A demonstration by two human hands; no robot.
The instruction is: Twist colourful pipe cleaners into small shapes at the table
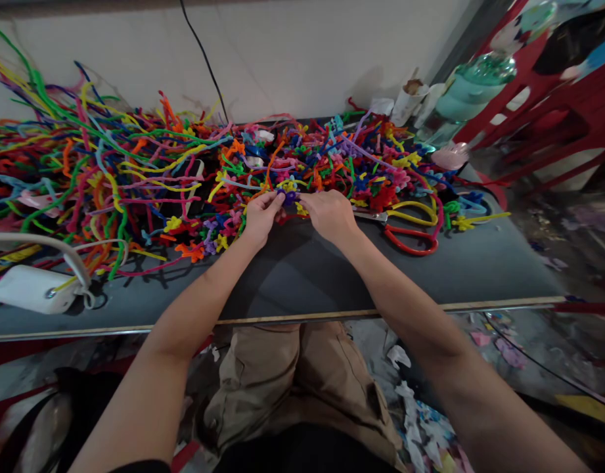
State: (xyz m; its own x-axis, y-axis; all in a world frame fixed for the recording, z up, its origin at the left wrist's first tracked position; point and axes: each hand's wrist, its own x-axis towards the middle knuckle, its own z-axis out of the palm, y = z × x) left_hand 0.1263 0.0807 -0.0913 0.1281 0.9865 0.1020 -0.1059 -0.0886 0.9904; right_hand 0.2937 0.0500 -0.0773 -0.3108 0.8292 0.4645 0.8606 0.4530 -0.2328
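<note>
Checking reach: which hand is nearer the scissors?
Right. The right hand is beside the scissors, at their blade end; the left hand is farther left.

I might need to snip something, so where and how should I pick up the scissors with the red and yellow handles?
Probably by the red loop, coming from your near right: the scissors lie with both handles to the right, the red loop nearest you on grey tabletop, while the blades point left, toward your right hand.
</note>
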